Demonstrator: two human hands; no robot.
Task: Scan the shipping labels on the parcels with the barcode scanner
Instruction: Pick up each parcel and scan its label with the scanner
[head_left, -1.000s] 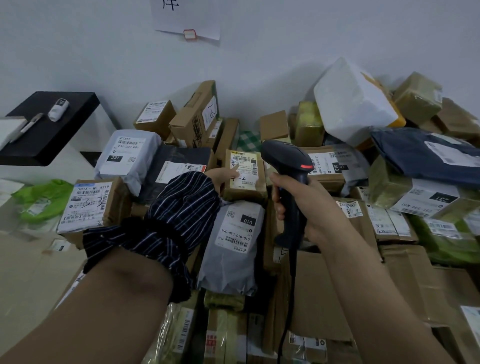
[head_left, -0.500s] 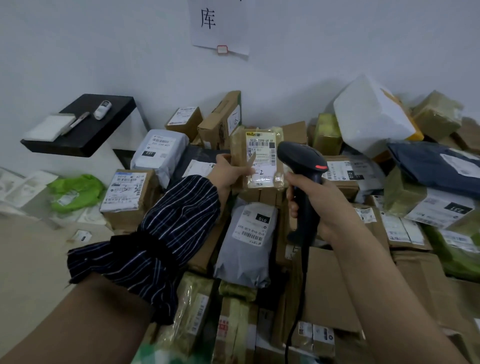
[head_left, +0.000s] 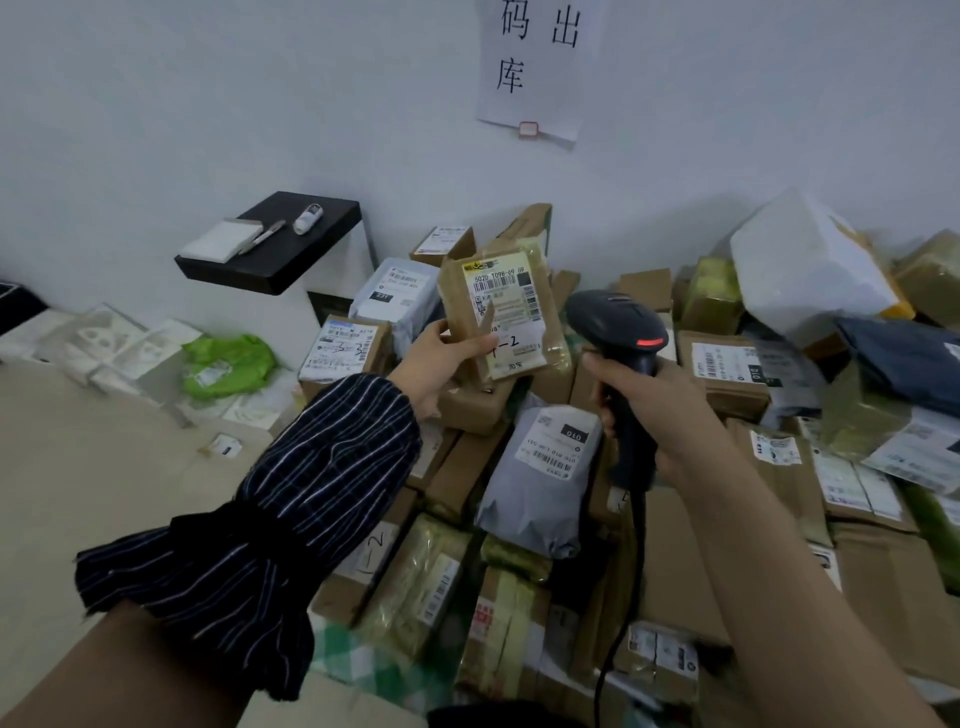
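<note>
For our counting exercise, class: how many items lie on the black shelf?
3 on the black shelf: white pad at left, pen in the middle, small white container at right. None appears hidden.

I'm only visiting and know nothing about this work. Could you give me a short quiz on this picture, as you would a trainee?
1. True or false: the right hand holds the scanner.
2. What does the left hand hold? A) a green bag B) a small brown parcel C) a pen
3. What colour is the lit strip on the scanner's head?

Key: 1 true; 2 B; 3 red.
</note>
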